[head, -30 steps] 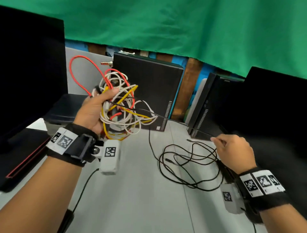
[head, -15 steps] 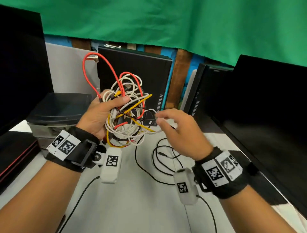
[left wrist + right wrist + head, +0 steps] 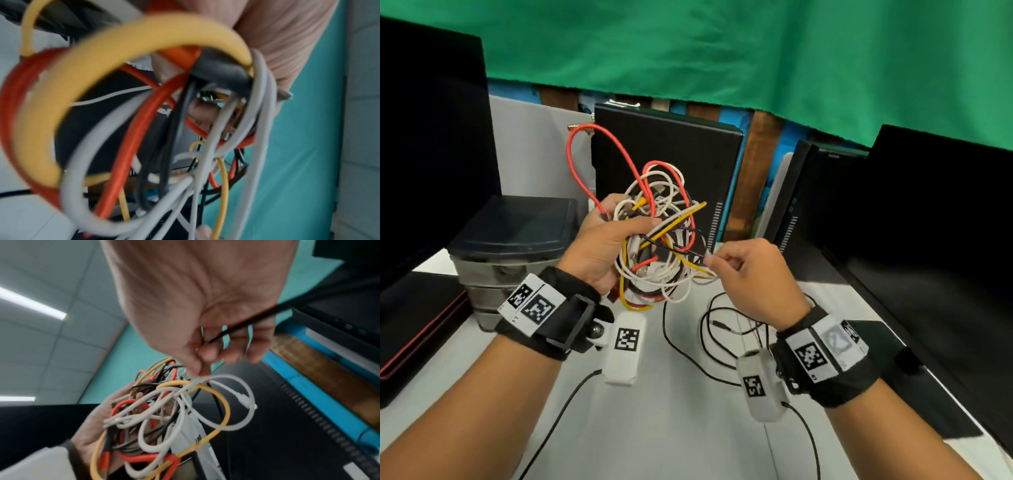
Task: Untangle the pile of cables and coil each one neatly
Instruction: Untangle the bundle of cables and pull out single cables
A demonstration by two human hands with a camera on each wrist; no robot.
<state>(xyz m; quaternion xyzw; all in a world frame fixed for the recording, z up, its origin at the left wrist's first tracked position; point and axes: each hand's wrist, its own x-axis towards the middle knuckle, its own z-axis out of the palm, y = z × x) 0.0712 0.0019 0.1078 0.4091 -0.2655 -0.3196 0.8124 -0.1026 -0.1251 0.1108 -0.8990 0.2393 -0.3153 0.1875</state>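
**Hands working a cable tangle**

While the left hand is gripping the tangled bundle of cables above the white table, fingers curled round it, the right hand is pinching a white cable at the bundle's edge. A loose black cable is lying on the table below.

Green backdrop cloth behind; white table; ceiling strip light.
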